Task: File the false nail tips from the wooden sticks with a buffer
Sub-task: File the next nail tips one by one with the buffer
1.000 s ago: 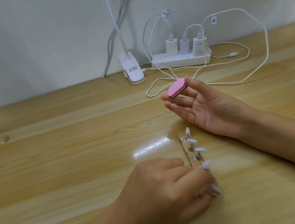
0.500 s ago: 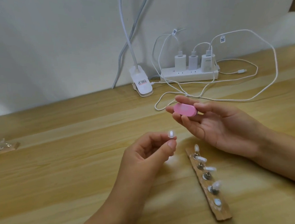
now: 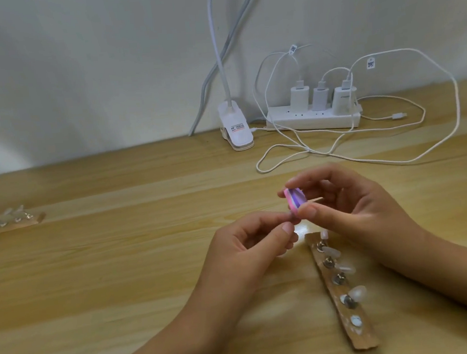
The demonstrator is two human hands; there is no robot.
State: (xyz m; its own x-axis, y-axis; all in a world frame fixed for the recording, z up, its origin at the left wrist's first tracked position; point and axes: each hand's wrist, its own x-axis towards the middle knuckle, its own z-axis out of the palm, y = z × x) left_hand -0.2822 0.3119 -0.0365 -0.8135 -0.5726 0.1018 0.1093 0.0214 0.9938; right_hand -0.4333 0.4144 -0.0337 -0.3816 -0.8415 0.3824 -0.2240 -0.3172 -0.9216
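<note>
My right hand (image 3: 349, 209) pinches a small pink and purple buffer (image 3: 295, 200) between thumb and fingers, above the table. My left hand (image 3: 248, 240) pinches a false nail tip against the buffer's lower end; the tip is almost hidden by my fingertips. Below the hands lies a wooden stick (image 3: 345, 293) with several false nail tips (image 3: 357, 292) on metal studs; its nearest stud is bare. A second wooden stick (image 3: 9, 222) with clear nail tips lies at the far left.
A white power strip (image 3: 313, 119) with three chargers sits by the wall, and its white cables (image 3: 364, 155) loop over the wooden table (image 3: 108, 270) just beyond my hands. A white lamp clip (image 3: 235, 130) stands left of the strip.
My left hand took one nail tip off the near end of the stick and lifted it. The right hand turned the buffer and both hands came together, tip against buffer.
</note>
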